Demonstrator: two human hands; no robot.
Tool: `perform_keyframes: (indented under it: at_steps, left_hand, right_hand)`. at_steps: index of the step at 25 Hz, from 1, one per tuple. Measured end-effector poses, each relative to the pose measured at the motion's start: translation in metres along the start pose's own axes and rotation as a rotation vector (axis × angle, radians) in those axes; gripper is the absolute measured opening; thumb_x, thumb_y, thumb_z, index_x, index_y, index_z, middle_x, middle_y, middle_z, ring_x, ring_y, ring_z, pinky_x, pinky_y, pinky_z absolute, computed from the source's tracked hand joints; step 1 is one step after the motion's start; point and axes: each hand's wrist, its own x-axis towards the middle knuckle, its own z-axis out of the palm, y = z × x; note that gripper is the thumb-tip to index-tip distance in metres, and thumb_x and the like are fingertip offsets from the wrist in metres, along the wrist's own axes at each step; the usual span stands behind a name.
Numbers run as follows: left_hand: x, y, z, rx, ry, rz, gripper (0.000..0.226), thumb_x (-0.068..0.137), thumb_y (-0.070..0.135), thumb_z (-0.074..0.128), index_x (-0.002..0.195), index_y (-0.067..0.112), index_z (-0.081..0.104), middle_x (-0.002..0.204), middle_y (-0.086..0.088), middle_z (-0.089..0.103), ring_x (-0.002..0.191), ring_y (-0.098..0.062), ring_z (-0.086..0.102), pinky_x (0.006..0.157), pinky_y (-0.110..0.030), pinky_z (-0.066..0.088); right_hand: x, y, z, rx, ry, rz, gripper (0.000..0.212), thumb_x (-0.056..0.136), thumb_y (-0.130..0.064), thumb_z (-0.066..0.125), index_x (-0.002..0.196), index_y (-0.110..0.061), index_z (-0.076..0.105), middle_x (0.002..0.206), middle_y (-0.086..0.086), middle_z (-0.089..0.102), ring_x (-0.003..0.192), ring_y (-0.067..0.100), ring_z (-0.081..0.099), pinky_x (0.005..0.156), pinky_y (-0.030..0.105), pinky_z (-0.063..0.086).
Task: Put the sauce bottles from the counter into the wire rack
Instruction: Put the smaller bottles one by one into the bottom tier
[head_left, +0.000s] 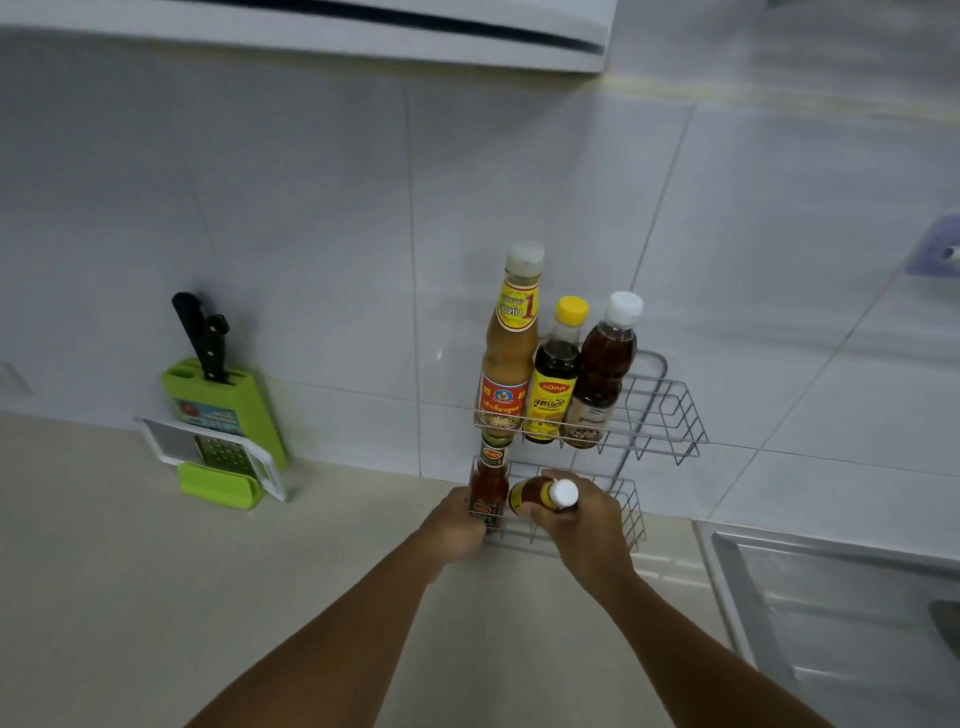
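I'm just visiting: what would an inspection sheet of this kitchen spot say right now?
Surface: beige counter, bare near the hands.
Job's things: wire rack; upper shelf holds three upright bottles; lower shelf has a red sauce bottle and a white-capped bottle.
Clutter: green knife block, grater.
Grips: left hand on the red bottle; right hand on the white-capped one.
Cables: nothing seen.
Surroundings: white tiled wall, sink.

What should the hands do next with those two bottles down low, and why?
Probably lower the white-capped amber bottle in the right hand until it stands in the lower wire rack tier, then let go. It looks tilted beside the red sauce bottle that the left hand grips there.
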Motion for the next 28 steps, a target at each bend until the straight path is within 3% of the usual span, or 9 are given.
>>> perform_keyframes:
  at_steps: [3,7,11,14,19,23,26,28]
  left_hand:
    - [0.016,-0.004,0.002,0.002,0.044,-0.049,0.054,0.083,0.014,0.055,0.137,0.013,0.049,0.141,-0.010,0.056,0.121,-0.029,0.056,0.104,-0.035,0.045]
    - [0.030,-0.011,0.003,0.020,0.049,-0.069,0.043,0.081,0.017,0.057,0.124,0.018,0.059,0.128,-0.006,0.066,0.114,-0.029,0.062,0.101,-0.040,0.051]
    - [0.048,-0.025,0.006,0.017,0.042,-0.094,0.046,0.076,0.018,0.056,0.121,0.023,0.063,0.118,-0.005,0.070,0.107,-0.027,0.065,0.098,-0.041,0.054]
    - [0.041,-0.021,0.004,0.008,0.037,-0.096,0.046,0.078,0.016,0.056,0.124,0.023,0.062,0.120,-0.005,0.070,0.109,-0.028,0.065,0.097,-0.040,0.055]
    - [0.040,-0.024,0.002,-0.002,0.029,-0.084,0.050,0.074,0.016,0.052,0.122,0.021,0.064,0.119,-0.007,0.070,0.109,-0.029,0.065,0.098,-0.042,0.055]
    - [0.034,-0.020,0.001,0.038,0.003,-0.071,0.053,0.075,0.015,0.052,0.126,0.020,0.061,0.124,-0.007,0.068,0.114,-0.030,0.062,0.103,-0.044,0.052]
    - [0.024,-0.015,-0.003,0.083,-0.011,-0.053,0.048,0.084,0.009,0.054,0.131,0.014,0.059,0.133,-0.010,0.064,0.121,-0.031,0.059,0.105,-0.040,0.049]
    - [0.018,-0.014,-0.006,0.140,-0.030,-0.036,0.046,0.089,0.005,0.052,0.134,0.009,0.056,0.138,-0.013,0.060,0.124,-0.031,0.057,0.105,-0.036,0.047]
  right_hand:
    - [0.017,0.009,0.009,-0.033,-0.045,0.010,0.032,0.075,-0.021,0.090,0.096,-0.023,0.067,0.085,-0.005,0.069,0.085,0.020,0.068,0.070,0.024,0.050]
    - [0.038,0.016,0.015,-0.148,-0.110,-0.011,0.040,0.084,-0.033,0.083,0.113,-0.012,0.065,0.099,0.005,0.070,0.092,0.024,0.066,0.073,0.028,0.049]
    - [0.050,0.015,0.020,-0.202,-0.177,-0.028,0.036,0.087,-0.033,0.081,0.110,-0.009,0.067,0.093,0.001,0.065,0.083,0.017,0.060,0.061,0.011,0.038]
    - [0.052,0.015,0.023,-0.211,-0.201,-0.011,0.034,0.086,-0.031,0.082,0.105,-0.007,0.068,0.088,0.001,0.064,0.079,0.017,0.061,0.059,0.011,0.038]
    - [0.052,0.017,0.026,-0.208,-0.218,0.012,0.039,0.085,-0.031,0.083,0.109,-0.005,0.068,0.094,0.004,0.067,0.087,0.021,0.064,0.063,0.016,0.043]
    - [0.051,0.018,0.024,-0.234,-0.266,0.035,0.045,0.084,-0.031,0.084,0.118,-0.007,0.065,0.115,0.011,0.074,0.097,0.021,0.065,0.079,0.027,0.046]
    - [0.041,0.013,0.021,-0.232,-0.285,0.057,0.048,0.087,-0.019,0.080,0.130,-0.009,0.060,0.127,0.010,0.071,0.115,0.026,0.065,0.085,0.026,0.044]
    - [0.027,0.009,0.019,-0.191,-0.244,0.052,0.051,0.089,-0.010,0.075,0.137,-0.010,0.056,0.124,0.009,0.068,0.113,0.025,0.063,0.087,0.027,0.045]
